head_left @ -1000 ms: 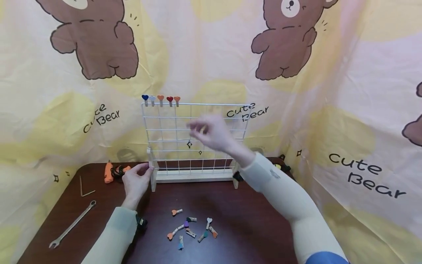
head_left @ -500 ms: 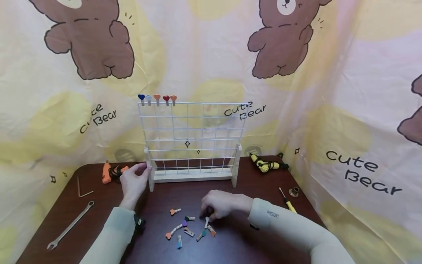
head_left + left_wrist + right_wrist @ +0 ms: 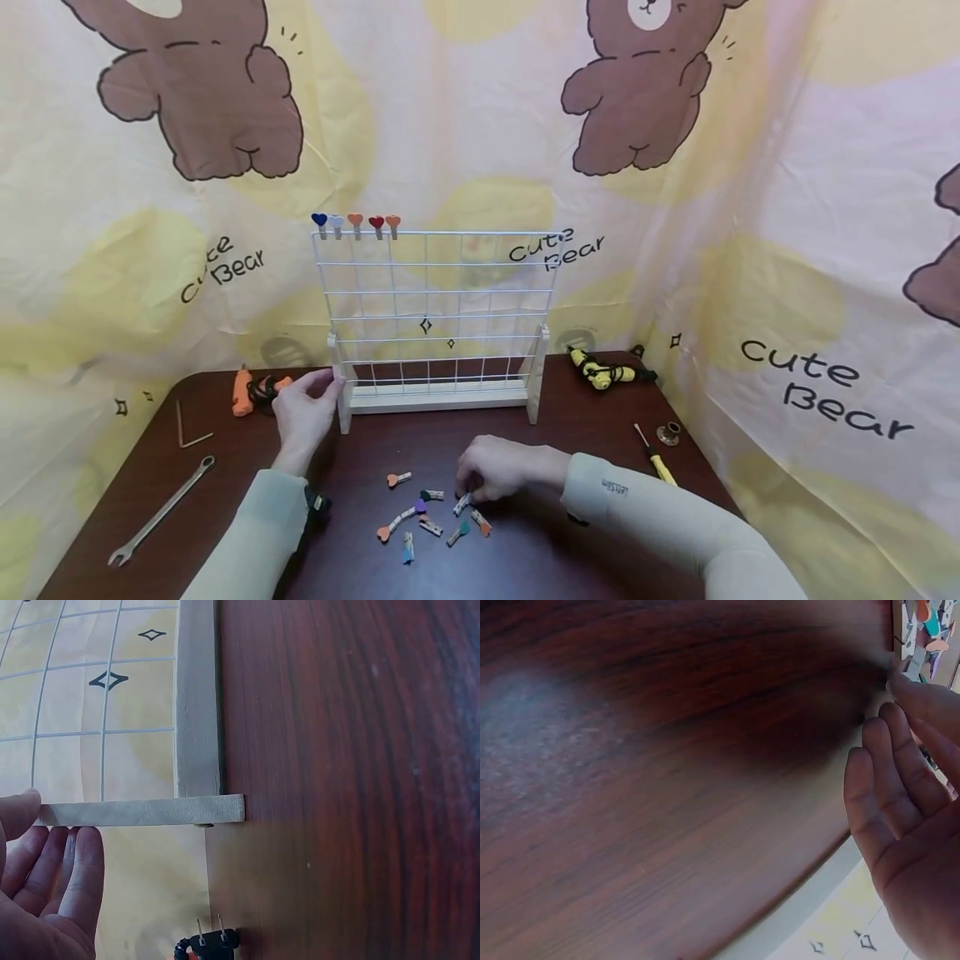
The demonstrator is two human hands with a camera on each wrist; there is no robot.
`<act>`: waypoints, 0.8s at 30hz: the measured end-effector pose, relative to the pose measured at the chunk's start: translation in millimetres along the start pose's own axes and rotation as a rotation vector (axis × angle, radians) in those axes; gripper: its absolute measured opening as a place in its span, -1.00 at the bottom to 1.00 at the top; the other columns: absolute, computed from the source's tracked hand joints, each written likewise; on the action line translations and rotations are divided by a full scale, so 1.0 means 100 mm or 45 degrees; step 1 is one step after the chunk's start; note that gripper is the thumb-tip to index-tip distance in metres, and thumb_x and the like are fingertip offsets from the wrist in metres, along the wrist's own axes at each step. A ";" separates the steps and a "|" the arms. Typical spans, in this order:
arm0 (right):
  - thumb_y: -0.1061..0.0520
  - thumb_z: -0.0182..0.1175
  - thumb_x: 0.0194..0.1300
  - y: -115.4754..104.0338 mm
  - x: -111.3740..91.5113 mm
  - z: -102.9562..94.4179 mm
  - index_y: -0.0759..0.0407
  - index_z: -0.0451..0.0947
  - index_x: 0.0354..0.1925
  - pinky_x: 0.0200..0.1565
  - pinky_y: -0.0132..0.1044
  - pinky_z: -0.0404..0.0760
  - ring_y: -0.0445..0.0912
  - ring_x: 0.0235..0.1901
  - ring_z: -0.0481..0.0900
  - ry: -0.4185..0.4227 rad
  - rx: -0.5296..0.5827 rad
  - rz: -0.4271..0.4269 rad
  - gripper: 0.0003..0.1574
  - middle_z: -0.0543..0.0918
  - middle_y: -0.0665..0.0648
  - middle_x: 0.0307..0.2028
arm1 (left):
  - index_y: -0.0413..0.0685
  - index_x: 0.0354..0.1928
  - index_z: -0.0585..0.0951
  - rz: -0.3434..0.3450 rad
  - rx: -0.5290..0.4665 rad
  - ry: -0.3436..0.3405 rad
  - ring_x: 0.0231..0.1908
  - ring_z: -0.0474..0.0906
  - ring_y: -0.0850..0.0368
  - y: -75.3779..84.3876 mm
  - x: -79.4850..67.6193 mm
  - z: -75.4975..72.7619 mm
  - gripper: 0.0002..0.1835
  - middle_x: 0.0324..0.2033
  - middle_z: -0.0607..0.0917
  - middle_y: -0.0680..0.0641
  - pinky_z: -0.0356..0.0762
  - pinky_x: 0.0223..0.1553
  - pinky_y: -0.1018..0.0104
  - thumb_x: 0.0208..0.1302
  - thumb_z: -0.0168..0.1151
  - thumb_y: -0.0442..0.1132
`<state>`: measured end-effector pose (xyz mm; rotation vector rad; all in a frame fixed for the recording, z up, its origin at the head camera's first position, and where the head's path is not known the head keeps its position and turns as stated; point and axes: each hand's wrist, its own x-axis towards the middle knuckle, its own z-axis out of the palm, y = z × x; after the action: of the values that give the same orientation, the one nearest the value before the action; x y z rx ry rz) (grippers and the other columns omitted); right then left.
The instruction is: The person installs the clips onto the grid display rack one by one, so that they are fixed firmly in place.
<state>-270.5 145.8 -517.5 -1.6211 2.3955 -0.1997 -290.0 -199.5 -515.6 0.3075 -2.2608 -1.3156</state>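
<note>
My left hand (image 3: 303,417) pinches the left wooden upright (image 3: 142,812) of a white wire grid rack (image 3: 438,404), thumb on one side and fingers on the other. On the table my right hand (image 3: 498,469) pinches a small wooden clothespin (image 3: 462,504) by its heart end, which its fingertips mostly cover. Around it lie several more heart clothespins, among them a teal one (image 3: 458,533), an orange one (image 3: 482,523) and a dark green one (image 3: 432,495). A row of heart clothespins, with a dark blue one (image 3: 320,222) at the left end, stands clipped along the rack's top wire.
Left on the table are an orange glue gun (image 3: 242,392), a hex key (image 3: 187,435) and a wrench (image 3: 161,511). A yellow glue gun (image 3: 602,372), a screwdriver (image 3: 656,458) and a round metal fitting (image 3: 668,433) lie right. A bear-print curtain (image 3: 465,108) hangs behind.
My right hand has come down from in front of the grid to the loose clothespins. The white-heart clothespin has turned at its fingertips. My left hand keeps its hold on the upright.
</note>
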 end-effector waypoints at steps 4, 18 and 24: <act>0.14 0.49 0.26 0.06 -0.05 -0.16 -0.12 0.79 -0.24 -0.30 -0.58 0.51 -0.47 -0.40 0.55 0.125 0.132 0.034 -0.86 0.69 -0.33 -0.38 | -0.03 0.07 0.82 -0.005 0.007 0.003 -0.03 0.71 -0.11 -0.01 0.00 -0.01 -0.64 -0.08 0.85 -0.14 0.51 -0.02 0.06 0.38 0.47 0.01; 0.35 0.32 0.42 -0.20 0.05 -2.39 0.24 0.81 -0.06 -0.49 -0.36 0.52 -0.19 -0.50 0.55 0.901 0.159 0.030 -0.81 0.77 0.06 -0.29 | -0.05 0.04 0.82 0.044 0.031 0.037 -0.09 0.72 -0.10 -0.03 0.02 -0.01 -0.67 -0.13 0.85 -0.15 0.48 -0.07 0.10 0.37 0.49 -0.01; 0.29 0.28 0.49 -0.32 0.36 -3.11 0.21 0.83 -0.05 -0.26 -0.32 0.51 -0.11 -0.33 0.56 1.033 -0.016 0.254 -0.79 0.69 0.06 -0.27 | -0.03 0.05 0.82 0.028 0.024 0.022 -0.09 0.72 -0.10 -0.04 0.02 0.02 -0.67 -0.12 0.85 -0.14 0.52 -0.05 0.06 0.38 0.48 -0.02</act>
<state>-339.8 93.9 -214.5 -1.4643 3.1025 -0.9637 -292.4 -201.3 -519.5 0.2985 -2.2572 -1.2763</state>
